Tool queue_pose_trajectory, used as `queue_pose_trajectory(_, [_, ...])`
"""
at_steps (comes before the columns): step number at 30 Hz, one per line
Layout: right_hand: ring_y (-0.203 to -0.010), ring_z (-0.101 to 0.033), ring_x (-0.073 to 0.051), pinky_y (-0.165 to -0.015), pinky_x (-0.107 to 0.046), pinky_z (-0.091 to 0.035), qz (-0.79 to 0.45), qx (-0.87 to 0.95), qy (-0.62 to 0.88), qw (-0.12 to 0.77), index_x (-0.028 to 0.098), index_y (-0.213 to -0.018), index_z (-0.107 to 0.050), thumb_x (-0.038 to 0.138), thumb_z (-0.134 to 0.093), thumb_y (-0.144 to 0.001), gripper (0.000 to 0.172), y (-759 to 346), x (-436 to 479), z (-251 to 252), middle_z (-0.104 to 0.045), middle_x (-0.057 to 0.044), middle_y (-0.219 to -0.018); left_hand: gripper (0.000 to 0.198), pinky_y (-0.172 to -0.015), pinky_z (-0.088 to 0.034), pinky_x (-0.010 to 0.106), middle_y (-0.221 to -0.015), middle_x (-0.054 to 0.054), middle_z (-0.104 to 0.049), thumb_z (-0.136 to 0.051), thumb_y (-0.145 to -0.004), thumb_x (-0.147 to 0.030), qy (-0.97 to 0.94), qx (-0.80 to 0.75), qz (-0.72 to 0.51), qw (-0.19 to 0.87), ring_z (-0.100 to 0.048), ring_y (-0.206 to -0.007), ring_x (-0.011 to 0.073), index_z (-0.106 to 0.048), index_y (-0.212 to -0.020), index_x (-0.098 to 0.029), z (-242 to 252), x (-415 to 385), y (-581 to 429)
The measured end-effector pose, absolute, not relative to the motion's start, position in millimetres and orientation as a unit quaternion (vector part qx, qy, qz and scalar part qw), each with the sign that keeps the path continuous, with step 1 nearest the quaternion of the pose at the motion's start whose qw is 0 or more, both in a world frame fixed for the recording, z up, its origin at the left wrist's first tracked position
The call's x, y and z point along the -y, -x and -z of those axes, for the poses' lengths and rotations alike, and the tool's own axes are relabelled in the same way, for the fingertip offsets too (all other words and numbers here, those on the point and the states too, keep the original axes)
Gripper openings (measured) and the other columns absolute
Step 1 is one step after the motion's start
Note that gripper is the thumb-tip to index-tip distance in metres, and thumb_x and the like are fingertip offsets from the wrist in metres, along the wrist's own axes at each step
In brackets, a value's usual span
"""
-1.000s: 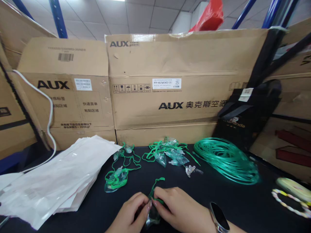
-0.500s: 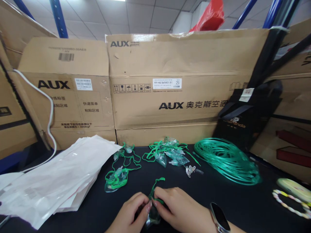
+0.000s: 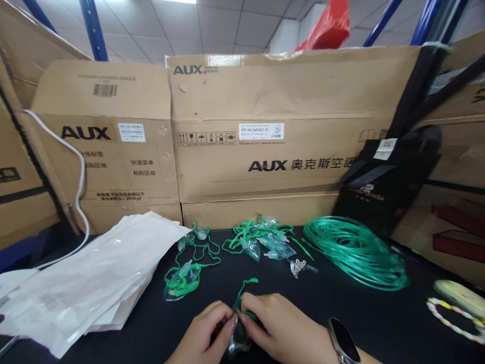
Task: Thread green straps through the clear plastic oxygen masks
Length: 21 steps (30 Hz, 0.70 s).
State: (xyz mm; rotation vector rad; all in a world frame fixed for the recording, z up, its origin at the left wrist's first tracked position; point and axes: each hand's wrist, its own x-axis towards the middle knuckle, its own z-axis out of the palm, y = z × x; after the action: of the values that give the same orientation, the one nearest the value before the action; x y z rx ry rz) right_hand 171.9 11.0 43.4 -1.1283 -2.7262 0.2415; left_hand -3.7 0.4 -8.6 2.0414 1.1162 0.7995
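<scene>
Both hands meet at the bottom middle of the black table point(image 3: 379, 323). My left hand point(image 3: 202, 336) and my right hand point(image 3: 282, 331) pinch a clear plastic mask point(image 3: 238, 339) with a green elastic strap point(image 3: 244, 288) that loops up between them. A dark watch point(image 3: 343, 339) sits on my right wrist. Another clear mask with green strap point(image 3: 182, 278) lies just beyond my left hand. A heap of more masks and straps point(image 3: 265, 240) lies further back.
A stack of white plastic pouches point(image 3: 87, 283) covers the left of the table. A coil of green tubing point(image 3: 354, 250) lies at the right, a black bag point(image 3: 390, 177) behind it. Large AUX cardboard boxes point(image 3: 265, 131) wall the back. A pale case point(image 3: 460, 293) and beaded cord point(image 3: 450, 318) lie far right.
</scene>
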Motion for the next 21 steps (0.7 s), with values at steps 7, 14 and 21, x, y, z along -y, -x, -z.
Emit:
queue_pose_trajectory(7, [-0.061, -0.059, -0.013, -0.050, -0.018, -0.032, -0.077, 0.917, 0.380, 0.092, 0.020, -0.078, -0.043, 0.021, -0.038, -0.086, 0.009, -171.6, -10.6, -43.4, -0.062, 0.001, -0.071, 0.025, -0.059, -0.036, 0.023, -0.067, 0.000, -0.042, -0.031, -0.084, -0.030, -0.782, -0.431, -0.300, 0.335, -0.043, -0.063, 0.0139, -0.045, -0.069, -0.017, 8.6, -0.3, 4.1])
queue_pose_trajectory(14, [-0.062, -0.060, -0.013, -0.051, -0.019, -0.034, -0.080, 0.917, 0.381, 0.088, 0.020, -0.079, -0.044, 0.021, -0.037, -0.086, 0.010, -171.5, -10.6, -45.0, -0.063, 0.001, -0.072, 0.025, -0.058, -0.037, 0.022, -0.065, 0.000, -0.043, -0.032, -0.084, -0.030, -0.786, -0.430, -0.303, 0.325, -0.044, -0.062, 0.0137, -0.046, -0.068, -0.017, 6.3, -0.4, 3.3])
queue_pose_trajectory(21, [-0.062, -0.060, -0.014, -0.051, -0.019, -0.034, -0.078, 0.915, 0.384, 0.090, 0.020, -0.078, -0.044, 0.020, -0.038, -0.085, 0.009, -171.3, -10.1, -44.6, -0.062, 0.001, -0.071, 0.023, -0.059, -0.038, 0.022, -0.066, 0.000, -0.044, -0.033, -0.085, -0.028, -0.787, -0.429, -0.313, 0.315, -0.044, -0.062, 0.0130, -0.046, -0.068, -0.018, 8.0, -1.2, 3.7])
